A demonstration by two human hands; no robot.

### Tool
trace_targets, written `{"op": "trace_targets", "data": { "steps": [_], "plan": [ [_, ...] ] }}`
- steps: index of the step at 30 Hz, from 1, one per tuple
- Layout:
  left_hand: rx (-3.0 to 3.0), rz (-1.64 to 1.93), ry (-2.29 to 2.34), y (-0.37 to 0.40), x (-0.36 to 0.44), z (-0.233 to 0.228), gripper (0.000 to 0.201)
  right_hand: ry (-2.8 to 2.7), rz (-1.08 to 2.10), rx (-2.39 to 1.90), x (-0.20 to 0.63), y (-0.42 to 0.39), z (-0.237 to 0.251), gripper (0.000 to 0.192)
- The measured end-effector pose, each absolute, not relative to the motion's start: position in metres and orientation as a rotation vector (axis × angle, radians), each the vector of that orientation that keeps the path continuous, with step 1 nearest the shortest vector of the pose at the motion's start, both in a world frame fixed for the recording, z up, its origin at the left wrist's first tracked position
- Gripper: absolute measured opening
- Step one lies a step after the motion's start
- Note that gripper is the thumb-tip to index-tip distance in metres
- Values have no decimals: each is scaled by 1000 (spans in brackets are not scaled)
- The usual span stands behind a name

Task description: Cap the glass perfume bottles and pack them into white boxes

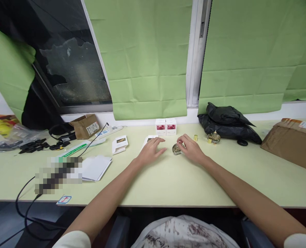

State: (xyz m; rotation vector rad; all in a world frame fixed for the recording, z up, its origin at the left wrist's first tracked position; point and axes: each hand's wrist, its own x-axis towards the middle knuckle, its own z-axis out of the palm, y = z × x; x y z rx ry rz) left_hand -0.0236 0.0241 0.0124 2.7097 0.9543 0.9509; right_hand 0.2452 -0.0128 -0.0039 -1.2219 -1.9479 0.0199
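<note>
My right hand (191,148) has its fingers bent in a pinch at the right end of a small flat glass bottle (177,149), which lies on the table. The fingertips cover that end of the bottle. To the left, my left hand (150,151) holds nothing, its thumb and fingers apart and pointing toward the bottle. A white box with a dark picture (147,140) is partly hidden behind my left hand. Just beyond my right hand stands a small gold cap (195,137). Farther right is a second round glass bottle (215,137) with gold parts beside it.
White boxes with pink pictures (165,127) stand at the back. Left are an open white box (120,144), white papers (97,167), a small cardboard box (85,126) and cables. On the right lie a black plastic bag (227,125), a black disc (242,142) and a large carton (291,146).
</note>
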Motion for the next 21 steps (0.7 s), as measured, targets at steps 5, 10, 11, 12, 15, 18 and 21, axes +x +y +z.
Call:
{"op": "trace_targets", "data": {
  "steps": [5, 10, 11, 12, 15, 18, 21],
  "plan": [
    [2385, 762, 912, 10, -5, 5, 61, -1935, 202, -1129, 234, -17, -5, 15],
    [2319, 685, 939, 12, 1, -4, 52, -1880, 316, -1078, 227, -17, -7, 18],
    [2319, 687, 945, 13, 2, -5, 51, -1871, 333, -1074, 226, -17, -7, 18],
    [2316, 693, 943, 14, 2, -7, 51, -1862, 350, -1071, 226, -17, -7, 19],
    [2300, 709, 935, 17, 3, -9, 51, -1841, 399, -1053, 225, -18, -6, 20],
    [2293, 712, 963, 19, 3, -11, 49, -1829, 433, -1034, 225, -20, -5, 21],
    [2285, 715, 972, 20, 4, -13, 49, -1828, 449, -1027, 225, -21, -5, 25]
  ]
}}
